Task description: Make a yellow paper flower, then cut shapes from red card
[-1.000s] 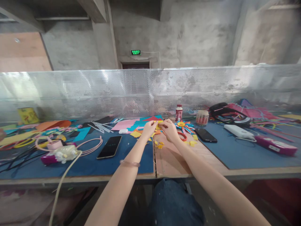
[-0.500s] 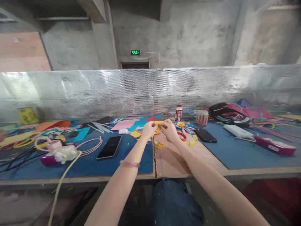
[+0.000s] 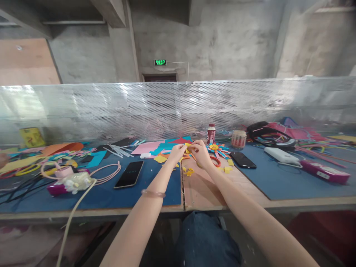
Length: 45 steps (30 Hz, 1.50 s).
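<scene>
My left hand [image 3: 177,153] and my right hand [image 3: 200,153] meet over the middle of the table. Between their fingertips they pinch a small piece of yellow paper [image 3: 188,145]. Below them lie small yellow paper flowers [image 3: 189,172] on the bare wood. Yellow paper squares [image 3: 160,158] are left of my left hand, and more yellow scraps [image 3: 227,169] lie to the right. Beside my right hand are orange-red scissor handles [image 3: 216,161], partly covered by it. A paper flower with blue, red and orange strips [image 3: 217,149] lies just behind.
Phones [image 3: 129,174] [image 3: 243,160] lie on both sides. A small bottle [image 3: 211,134] and a jar [image 3: 238,139] stand at the back, before a perforated metal screen [image 3: 155,111]. Plugs and cables [image 3: 78,181] crowd the left; a purple power strip [image 3: 325,171] lies right.
The yellow paper between my fingers has turned and shows a smaller, more pointed outline. Both hands stay in nearly the same place.
</scene>
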Motion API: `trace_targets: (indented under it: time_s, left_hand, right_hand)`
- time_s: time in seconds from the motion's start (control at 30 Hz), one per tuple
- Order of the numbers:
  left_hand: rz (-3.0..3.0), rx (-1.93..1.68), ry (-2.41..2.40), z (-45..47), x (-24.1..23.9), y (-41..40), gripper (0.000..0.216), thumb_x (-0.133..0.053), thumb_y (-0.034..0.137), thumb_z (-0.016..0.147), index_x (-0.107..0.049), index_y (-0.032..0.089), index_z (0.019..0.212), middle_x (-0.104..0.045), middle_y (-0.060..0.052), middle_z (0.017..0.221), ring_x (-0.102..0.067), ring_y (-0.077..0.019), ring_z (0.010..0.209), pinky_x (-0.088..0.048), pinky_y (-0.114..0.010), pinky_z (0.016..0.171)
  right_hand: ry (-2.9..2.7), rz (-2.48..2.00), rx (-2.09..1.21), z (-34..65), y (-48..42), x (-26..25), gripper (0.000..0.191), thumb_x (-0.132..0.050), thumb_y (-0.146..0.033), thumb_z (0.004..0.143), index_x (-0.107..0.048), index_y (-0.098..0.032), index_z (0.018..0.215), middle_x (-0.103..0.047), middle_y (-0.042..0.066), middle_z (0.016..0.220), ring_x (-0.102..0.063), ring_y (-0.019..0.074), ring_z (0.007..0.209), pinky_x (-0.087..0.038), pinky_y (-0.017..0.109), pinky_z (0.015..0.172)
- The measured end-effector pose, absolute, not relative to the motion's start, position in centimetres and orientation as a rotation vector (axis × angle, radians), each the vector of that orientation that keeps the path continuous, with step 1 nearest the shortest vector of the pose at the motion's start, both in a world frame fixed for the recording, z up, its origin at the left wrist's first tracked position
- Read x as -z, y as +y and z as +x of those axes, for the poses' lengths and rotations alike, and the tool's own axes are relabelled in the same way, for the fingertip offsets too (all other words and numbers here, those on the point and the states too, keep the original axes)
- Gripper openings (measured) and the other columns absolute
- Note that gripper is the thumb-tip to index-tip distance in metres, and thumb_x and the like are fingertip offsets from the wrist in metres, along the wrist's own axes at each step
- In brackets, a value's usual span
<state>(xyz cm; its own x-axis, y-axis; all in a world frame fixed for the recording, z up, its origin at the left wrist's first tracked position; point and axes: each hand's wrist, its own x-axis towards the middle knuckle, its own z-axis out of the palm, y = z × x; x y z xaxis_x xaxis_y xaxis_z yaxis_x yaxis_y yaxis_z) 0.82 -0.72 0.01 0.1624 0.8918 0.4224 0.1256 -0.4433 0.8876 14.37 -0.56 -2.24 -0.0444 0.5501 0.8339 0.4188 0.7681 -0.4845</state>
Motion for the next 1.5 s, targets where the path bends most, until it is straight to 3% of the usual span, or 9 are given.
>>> trace_targets:
  time_s: [0.13, 0.5, 0.7, 0.87, 1.13, 1.23, 1.33, 1.5]
  left_hand:
    - [1.727, -1.336, 0.990, 0.8, -0.1, -0.8, 0.026, -0.051, 0.039, 0.073, -0.057, 0.014, 0.067, -0.055, -0.002, 0.069, -0.054, -0.0118, 0.066, -0.051, -0.025, 0.059]
    - [1.733, -1.349, 0.990, 0.8, 0.0, -0.6, 0.024, -0.050, 0.037, 0.072, -0.053, 0.015, 0.065, -0.053, -0.001, 0.066, -0.055, -0.0126, 0.064, -0.051, -0.026, 0.059]
    - [1.736, -1.417, 1.007, 0.6, 0.0, -0.5, 0.019, -0.048, 0.029, 0.071, -0.045, 0.016, 0.058, -0.042, 0.002, 0.058, -0.050, -0.0113, 0.060, -0.050, -0.025, 0.057]
    - [1.722, -1.465, 0.987, 0.6, -0.2, -0.6, 0.019, -0.049, 0.030, 0.071, -0.045, 0.016, 0.058, -0.040, 0.003, 0.057, -0.048, -0.0105, 0.059, -0.050, -0.023, 0.057]
    - [1.703, -1.487, 0.991, 0.5, -0.4, -0.8, 0.021, -0.049, 0.033, 0.073, -0.056, 0.014, 0.066, -0.052, -0.001, 0.065, -0.054, -0.0143, 0.068, -0.051, -0.026, 0.059]
    - [1.685, -1.489, 1.007, 0.5, -0.5, -0.8, 0.021, -0.050, 0.032, 0.075, -0.059, 0.014, 0.079, -0.058, -0.004, 0.076, -0.057, -0.0152, 0.072, -0.052, -0.027, 0.059]
    - [1.706, -1.516, 0.978, 0.6, -0.3, -0.7, 0.024, -0.053, 0.025, 0.074, -0.053, 0.015, 0.095, -0.060, -0.004, 0.078, -0.059, -0.0141, 0.069, -0.052, -0.027, 0.059]
    - [1.849, -1.615, 0.976, 0.4, 0.0, -0.5, 0.023, -0.056, 0.019, 0.072, -0.042, 0.018, 0.092, -0.058, 0.001, 0.068, -0.061, -0.0136, 0.065, -0.050, -0.026, 0.059]
  right_hand:
    - [-1.653, -0.770, -0.139, 14.2, -0.6, 2.2, 0.011, -0.054, -0.017, 0.074, -0.065, -0.019, 0.073, -0.049, 0.006, 0.092, -0.051, 0.0166, 0.084, -0.045, 0.030, 0.069]
    - [-1.564, -0.782, -0.223, 14.2, -0.8, 2.0, 0.008, -0.056, -0.017, 0.071, -0.063, -0.018, 0.067, -0.050, 0.005, 0.092, -0.051, 0.0160, 0.083, -0.044, 0.030, 0.068]
    - [-1.562, -0.796, -0.236, 14.2, -0.9, 2.0, 0.006, -0.060, -0.021, 0.070, -0.064, -0.018, 0.075, -0.048, 0.005, 0.094, -0.052, 0.0160, 0.084, -0.045, 0.029, 0.067]
    - [-1.537, -0.796, -0.285, 14.2, -0.8, 2.0, 0.016, -0.062, -0.026, 0.069, -0.064, -0.019, 0.083, -0.049, 0.005, 0.097, -0.053, 0.0142, 0.078, -0.046, 0.028, 0.067]
    - [-1.478, -0.806, -0.460, 14.2, -0.7, 2.0, 0.021, -0.061, -0.027, 0.070, -0.063, -0.016, 0.087, -0.063, 0.004, 0.080, -0.057, 0.0150, 0.072, -0.047, 0.029, 0.068]
    - [-1.433, -0.818, -0.450, 14.3, -0.3, 2.1, 0.020, -0.060, -0.028, 0.069, -0.063, -0.016, 0.085, -0.064, 0.005, 0.081, -0.058, 0.0162, 0.072, -0.048, 0.030, 0.068]
    - [-1.403, -0.835, -0.404, 14.5, 0.0, 2.1, 0.020, -0.058, -0.028, 0.070, -0.063, -0.016, 0.086, -0.065, 0.006, 0.082, -0.059, 0.0173, 0.073, -0.048, 0.031, 0.068]
    - [-1.444, -0.820, -0.392, 14.5, -0.1, 2.2, 0.022, -0.056, -0.027, 0.070, -0.062, -0.015, 0.088, -0.065, 0.007, 0.082, -0.058, 0.0176, 0.074, -0.048, 0.031, 0.068]
